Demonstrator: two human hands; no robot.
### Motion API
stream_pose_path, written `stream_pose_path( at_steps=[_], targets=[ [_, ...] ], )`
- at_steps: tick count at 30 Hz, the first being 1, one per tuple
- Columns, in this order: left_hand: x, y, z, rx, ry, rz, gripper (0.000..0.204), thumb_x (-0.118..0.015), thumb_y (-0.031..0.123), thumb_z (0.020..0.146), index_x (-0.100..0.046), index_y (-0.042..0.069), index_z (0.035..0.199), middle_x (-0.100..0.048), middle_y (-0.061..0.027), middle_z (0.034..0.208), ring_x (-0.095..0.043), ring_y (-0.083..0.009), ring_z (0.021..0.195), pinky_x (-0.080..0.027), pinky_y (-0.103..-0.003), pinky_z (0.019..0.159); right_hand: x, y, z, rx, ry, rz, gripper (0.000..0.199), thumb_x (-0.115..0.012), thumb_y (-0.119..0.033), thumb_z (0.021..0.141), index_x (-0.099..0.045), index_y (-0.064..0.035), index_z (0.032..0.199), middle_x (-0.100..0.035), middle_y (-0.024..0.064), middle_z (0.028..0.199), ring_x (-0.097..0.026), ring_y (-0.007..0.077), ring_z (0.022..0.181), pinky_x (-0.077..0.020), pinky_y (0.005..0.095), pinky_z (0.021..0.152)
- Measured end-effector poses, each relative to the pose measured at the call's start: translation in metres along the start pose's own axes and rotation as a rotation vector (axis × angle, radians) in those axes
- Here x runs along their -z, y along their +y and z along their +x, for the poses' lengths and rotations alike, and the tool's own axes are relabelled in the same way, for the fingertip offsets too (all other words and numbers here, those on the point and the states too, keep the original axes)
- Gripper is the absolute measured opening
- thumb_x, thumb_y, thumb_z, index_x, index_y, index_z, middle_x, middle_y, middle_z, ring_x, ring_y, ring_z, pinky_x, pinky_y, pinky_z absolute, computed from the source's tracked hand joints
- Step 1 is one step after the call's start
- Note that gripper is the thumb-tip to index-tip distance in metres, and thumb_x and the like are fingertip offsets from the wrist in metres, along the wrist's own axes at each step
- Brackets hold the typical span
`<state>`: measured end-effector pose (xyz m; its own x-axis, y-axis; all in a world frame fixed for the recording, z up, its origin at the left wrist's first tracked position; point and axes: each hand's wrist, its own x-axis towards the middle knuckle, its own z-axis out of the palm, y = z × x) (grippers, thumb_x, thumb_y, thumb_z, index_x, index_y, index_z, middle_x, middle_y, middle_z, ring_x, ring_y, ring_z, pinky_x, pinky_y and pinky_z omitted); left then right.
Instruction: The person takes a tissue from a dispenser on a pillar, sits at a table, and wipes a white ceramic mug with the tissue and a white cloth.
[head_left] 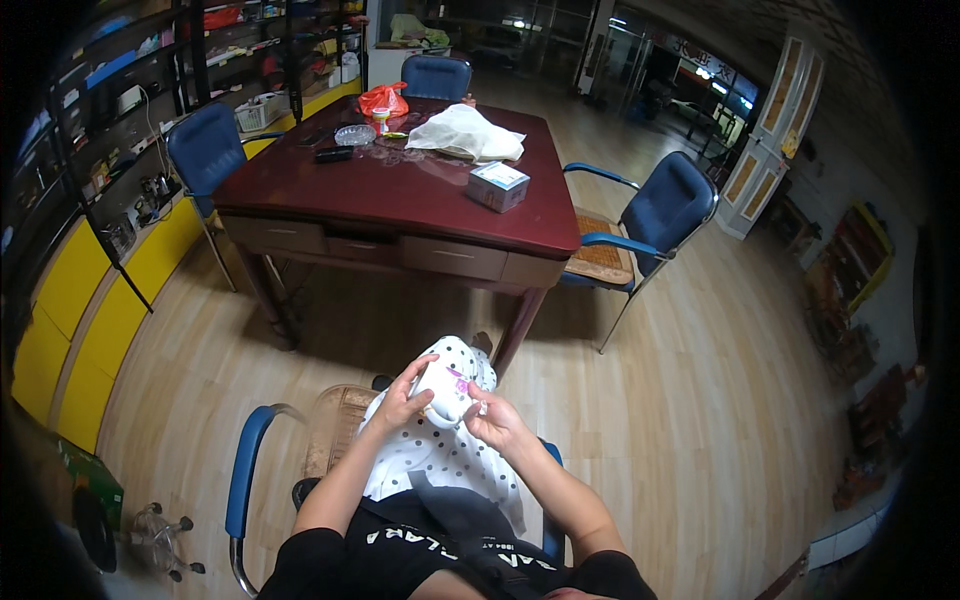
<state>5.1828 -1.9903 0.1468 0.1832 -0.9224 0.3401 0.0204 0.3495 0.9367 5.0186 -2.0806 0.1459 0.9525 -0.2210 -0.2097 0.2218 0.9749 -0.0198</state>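
Note:
I sit on a blue-armed chair, in a white skirt with dark dots. My left hand and my right hand both grip a small white object with a pink mark, held over my lap. The left fingers curl over its top. The right fingers pinch its right side.
A dark red wooden table with drawers stands ahead, carrying a small box, a white bag, a red bag and a glass dish. Blue chairs surround it. Shelves and yellow cabinets line the left.

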Motion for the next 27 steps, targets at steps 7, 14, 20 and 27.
stream_pose_path(
  at_steps=[7, 14, 20, 27],
  targets=[
    [-0.019, 0.023, -0.002, 0.261, 0.144, -0.565, 0.032, -0.047, 0.024, 0.082, -0.047, 0.006, 0.108, -0.054, -0.0107, 0.102, -0.054, -0.0181, 0.094, -0.044, -0.030, 0.082, -0.057, 0.057, -0.030, 0.295, 0.035, -0.928, 0.044, -0.042, -0.027, 0.091, -0.025, -0.0101, 0.128, -0.044, 0.0079, 0.115, -0.053, 0.0142, 0.094, -0.0524, 0.0273, 0.065],
    [-0.011, 0.023, 0.009, 0.579, 0.125, -0.633, 0.039, -0.049, 0.036, 0.084, -0.048, 0.011, 0.114, -0.053, -0.0097, 0.108, -0.054, -0.0179, 0.098, -0.045, -0.032, 0.081, -0.017, 0.045, -0.017, 0.714, -0.004, -2.200, 0.036, -0.042, -0.007, 0.088, -0.033, -0.0003, 0.122, -0.050, 0.0114, 0.112, -0.055, 0.0189, 0.093, -0.0441, 0.0321, 0.078],
    [-0.001, -0.007, 0.002, 0.454, -0.068, -0.775, 0.067, -0.065, 0.017, 0.076, -0.025, 0.017, 0.130, -0.043, -0.0097, 0.120, -0.051, -0.0258, 0.100, -0.048, -0.038, 0.076, -0.010, 0.034, -0.006, 0.305, 0.132, -0.930, 0.036, -0.044, -0.009, 0.087, -0.037, -0.0070, 0.122, -0.050, 0.0073, 0.112, -0.051, 0.0184, 0.099, -0.0399, 0.0318, 0.088],
    [-0.006, -0.067, 0.007, 0.621, 0.257, -0.480, 0.038, -0.057, 0.031, 0.080, -0.050, 0.006, 0.108, -0.057, -0.0085, 0.095, -0.056, -0.0190, 0.084, -0.049, -0.031, 0.063, 0.038, 0.069, 0.006, 0.841, 0.115, -1.846, 0.044, -0.047, -0.004, 0.080, -0.034, -0.0035, 0.122, -0.044, 0.0142, 0.114, -0.045, 0.0257, 0.103, -0.0341, 0.0368, 0.089]
  ],
)
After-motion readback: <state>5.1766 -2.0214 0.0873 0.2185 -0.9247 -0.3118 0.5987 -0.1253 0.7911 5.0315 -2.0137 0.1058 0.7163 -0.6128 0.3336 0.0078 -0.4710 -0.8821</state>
